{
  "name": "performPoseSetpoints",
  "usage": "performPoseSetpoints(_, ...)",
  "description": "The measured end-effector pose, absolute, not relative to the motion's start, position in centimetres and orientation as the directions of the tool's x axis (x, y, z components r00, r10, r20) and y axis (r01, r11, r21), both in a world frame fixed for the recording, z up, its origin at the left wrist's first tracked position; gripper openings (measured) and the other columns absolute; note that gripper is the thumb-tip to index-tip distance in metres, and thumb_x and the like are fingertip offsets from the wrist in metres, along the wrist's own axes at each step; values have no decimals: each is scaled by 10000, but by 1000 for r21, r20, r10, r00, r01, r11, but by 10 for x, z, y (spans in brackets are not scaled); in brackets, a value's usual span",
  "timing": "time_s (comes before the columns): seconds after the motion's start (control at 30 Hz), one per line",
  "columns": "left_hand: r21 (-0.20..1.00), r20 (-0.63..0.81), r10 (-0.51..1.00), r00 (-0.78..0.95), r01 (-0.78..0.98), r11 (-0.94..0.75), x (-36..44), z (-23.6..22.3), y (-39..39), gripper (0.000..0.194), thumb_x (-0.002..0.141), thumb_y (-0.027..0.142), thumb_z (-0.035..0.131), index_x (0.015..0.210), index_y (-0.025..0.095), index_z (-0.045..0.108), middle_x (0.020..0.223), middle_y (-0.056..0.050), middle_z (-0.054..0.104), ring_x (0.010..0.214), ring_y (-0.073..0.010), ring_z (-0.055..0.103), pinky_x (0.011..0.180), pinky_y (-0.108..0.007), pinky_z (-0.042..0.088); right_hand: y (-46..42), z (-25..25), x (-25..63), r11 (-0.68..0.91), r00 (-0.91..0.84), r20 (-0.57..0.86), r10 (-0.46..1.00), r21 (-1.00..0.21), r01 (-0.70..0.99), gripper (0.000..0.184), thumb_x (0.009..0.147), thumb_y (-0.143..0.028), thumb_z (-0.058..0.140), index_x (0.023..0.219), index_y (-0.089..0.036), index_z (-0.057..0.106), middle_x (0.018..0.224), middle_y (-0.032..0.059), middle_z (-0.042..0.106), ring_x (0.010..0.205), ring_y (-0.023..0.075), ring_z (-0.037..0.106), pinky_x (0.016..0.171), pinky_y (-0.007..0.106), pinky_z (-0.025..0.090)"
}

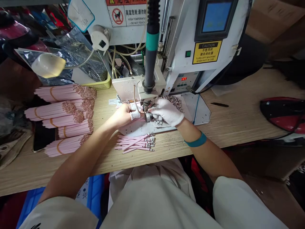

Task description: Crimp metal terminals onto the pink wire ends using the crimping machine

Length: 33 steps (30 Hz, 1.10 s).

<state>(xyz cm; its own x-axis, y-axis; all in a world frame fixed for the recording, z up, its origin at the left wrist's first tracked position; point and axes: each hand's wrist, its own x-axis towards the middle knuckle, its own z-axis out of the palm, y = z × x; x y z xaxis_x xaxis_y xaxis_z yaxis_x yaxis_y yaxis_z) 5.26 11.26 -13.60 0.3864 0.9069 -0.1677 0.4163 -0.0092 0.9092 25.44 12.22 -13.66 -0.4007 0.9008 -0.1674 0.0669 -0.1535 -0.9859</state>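
My left hand [124, 114], bare but for a white finger cot, pinches a pink cable end [135, 108] under the soldering head [147, 103] of the white machine [152, 47]. In a white glove, my right hand [168, 111] is closed on a small metal connector [148, 117] right below the head. Both hands rest on the machine's grey plate [143, 128]. A loose pile of finished pink cables with connectors [138, 143] lies on the wooden table [238, 121] just before the plate.
Several banded bundles of pink cables [64, 117] are stacked at the left. A yellow basket [100, 84], foil bags [78, 51] and a lamp [49, 65] sit behind them. More connectors [176, 101] lie right of the head. A red and black object [283, 113] lies far right.
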Motion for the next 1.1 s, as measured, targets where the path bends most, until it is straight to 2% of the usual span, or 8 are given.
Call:
performPoseSetpoints(0.17, 922, -176, 903, 392, 387, 12, 53, -135, 113, 212, 682, 328, 662, 697, 118, 637, 702, -5, 579, 654, -131, 510, 599, -230, 391, 122, -136, 255, -167, -398, -178, 900, -984, 62, 137, 759, -129, 646, 852, -151, 548, 603, -38, 543, 360, 30, 414, 275, 156, 294)
performPoseSetpoints(0.43, 929, -155, 900, 407, 369, -7, 52, -138, 115, 185, 701, 294, 666, 745, 114, 680, 735, -15, 647, 695, -147, 555, 656, -245, 424, 122, -141, 252, -193, -407, -192, 893, -980, 38, 188, 738, -157, 646, 865, -180, 510, 568, -52, 512, 360, 45, 410, 274, 165, 258)
performPoseSetpoints(0.53, 936, -141, 900, 412, 351, -15, 50, -138, 114, 189, 709, 294, 668, 774, 119, 698, 747, -17, 660, 688, -143, 562, 646, -241, 430, 126, -141, 258, -137, -410, -164, 897, -986, 93, 187, 754, -212, 644, 892, -185, 521, 592, -43, 519, 387, 64, 437, 303, 188, 279)
performPoseSetpoints(0.6, 921, -153, 893, 424, 389, -27, 48, -134, 110, 209, 709, 320, 677, 753, 118, 703, 712, -17, 652, 636, -131, 544, 599, -231, 415, 131, -137, 271, -18, -367, -90, 926, -981, 195, 168, 787, -270, 624, 909, -176, 558, 657, -13, 568, 446, 85, 489, 365, 214, 341)
performPoseSetpoints(0.7, 858, -215, 837, 503, 507, -84, 49, -124, 97, 273, 695, 380, 700, 781, 122, 723, 683, -23, 656, 600, -126, 533, 558, -221, 395, 138, -129, 295, 209, -269, 96, 958, -877, 433, 187, 807, -322, 606, 881, -155, 646, 798, 36, 656, 623, 136, 586, 559, 270, 445)
performPoseSetpoints(0.8, 686, -244, 844, 478, 700, -198, 53, -118, 84, 279, 729, 389, 659, 850, 148, 731, 632, -19, 637, 560, -128, 515, 514, -218, 354, 142, -125, 312, 323, -331, 142, 933, -734, 597, 165, 775, -289, 618, 828, -160, 706, 847, 35, 702, 784, 182, 627, 706, 294, 452)
performPoseSetpoints(0.93, 411, -74, 930, 360, 861, -300, 56, -126, 83, 225, 774, 314, 577, 847, 143, 704, 698, -59, 651, 589, -157, 547, 524, -237, 359, 143, -131, 312, 396, -398, 125, 909, -560, 728, 172, 767, -218, 584, 829, -192, 742, 834, 12, 708, 797, 183, 620, 702, 287, 428)
performPoseSetpoints(1.1, 383, -5, 920, 393, 850, -361, 54, -139, 94, 144, 755, 238, 569, 746, 152, 684, 661, -56, 646, 583, -162, 559, 547, -240, 384, 145, -143, 301, 419, -386, 164, 908, -367, 830, 168, 760, -222, 580, 786, -224, 746, 853, 31, 675, 801, 205, 591, 700, 317, 406)
